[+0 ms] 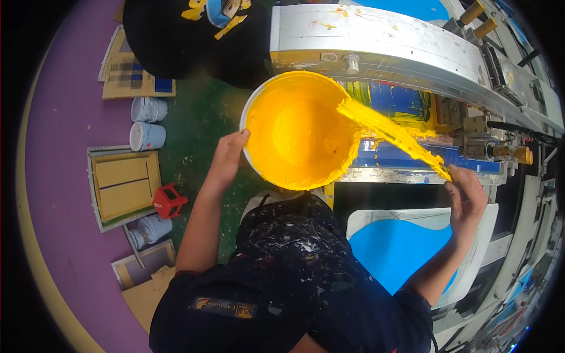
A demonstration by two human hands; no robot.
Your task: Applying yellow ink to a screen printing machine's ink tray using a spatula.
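Observation:
A round bucket (294, 141), coated inside with thick yellow ink, is held tilted in front of me so that its inside shows. My left hand (231, 154) grips the white outer rim on its left side, thumb over the edge. My right hand (468, 191) pinches the lower right end of a long flat spatula (394, 134), covered in yellow ink. The spatula's far end touches or overlaps the bucket's right rim. Behind the spatula lies a printing screen (391, 100) with yellow ink over blue.
A white metal machine beam (376, 44) crosses the top right. Below right sits a pallet with a bright blue shape (394, 247). A person in a dark shirt (176, 41) stands opposite. Leftward are pale buckets (147, 135), wooden frames (126, 182) and a red stool (169, 200).

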